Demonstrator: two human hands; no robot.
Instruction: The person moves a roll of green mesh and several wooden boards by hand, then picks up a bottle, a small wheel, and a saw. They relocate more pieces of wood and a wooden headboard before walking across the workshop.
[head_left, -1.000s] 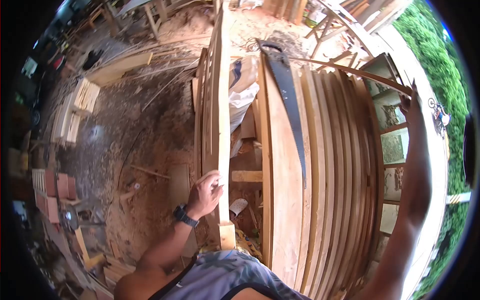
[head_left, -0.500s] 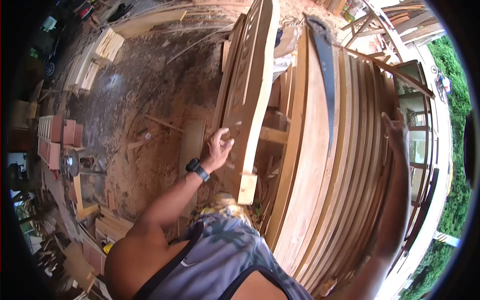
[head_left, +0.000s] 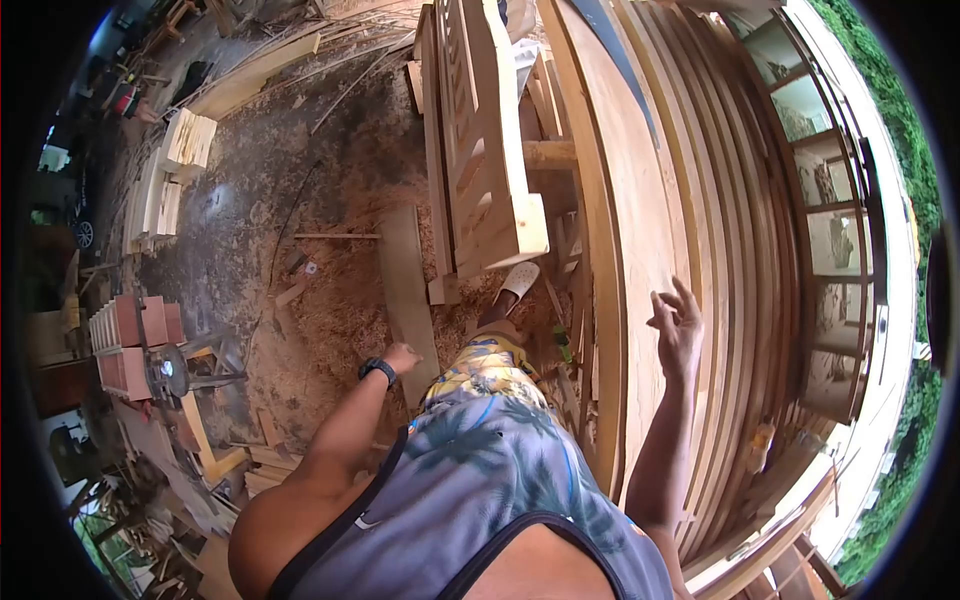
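My left hand (head_left: 403,358), with a dark watch on its wrist, hangs empty and loosely open in front of my body, above the sawdust floor. To the right, my right hand (head_left: 680,330) is raised over the wide pale plank (head_left: 630,200), fingers spread and nothing in them. Ahead of me stands a wooden panel (head_left: 510,215) with a wavy edge and a row of cut-out holes, apart from both hands. A dark hand saw blade (head_left: 612,45) lies on the planks near the top.
Long boards (head_left: 740,250) lie side by side on the right, beside a row of framed window panes (head_left: 835,240). A loose board (head_left: 405,270) lies on the sawdust floor. Stacked timber (head_left: 185,145) and a machine with a round wheel (head_left: 168,372) are at left.
My left hand has come away from the wavy-edged panel and dropped nearer my body. My right hand has moved inward from the far boards. The view has shifted, with my foot now showing.
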